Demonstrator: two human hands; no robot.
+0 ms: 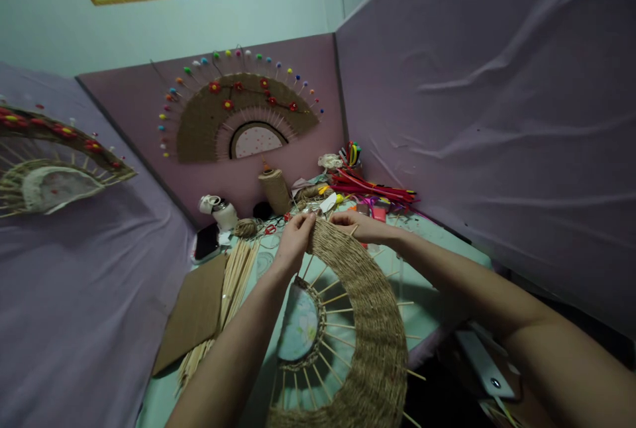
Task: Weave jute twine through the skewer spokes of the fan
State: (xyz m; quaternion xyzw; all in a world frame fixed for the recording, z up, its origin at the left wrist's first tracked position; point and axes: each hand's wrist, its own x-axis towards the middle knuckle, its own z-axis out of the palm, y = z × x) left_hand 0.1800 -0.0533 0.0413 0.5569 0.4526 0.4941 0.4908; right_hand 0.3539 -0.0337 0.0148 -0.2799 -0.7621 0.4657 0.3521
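A half-round woven fan [380, 309] of brown twine on thin wooden sticks fills the lower middle of the view. Its small inner half-disc [299, 322] is pale with a faint flower print. At the fan's upper end, my left hand [297, 237] pinches the woven edge between thumb and fingers. Just right of it, my right hand [355, 224] is closed at the far side of the same edge, its fingertips partly hidden by the weave. Stick ends poke out past the outer rim.
Bundled wooden sticks [237, 275] and a cardboard sheet [193, 309] lie to the left. Behind stand a twine cone [275, 191], a white jar [226, 214] and red pipe cleaners [368, 183]. A finished fan [199, 130] hangs on the back panel; a phone [206, 242] rests at left.
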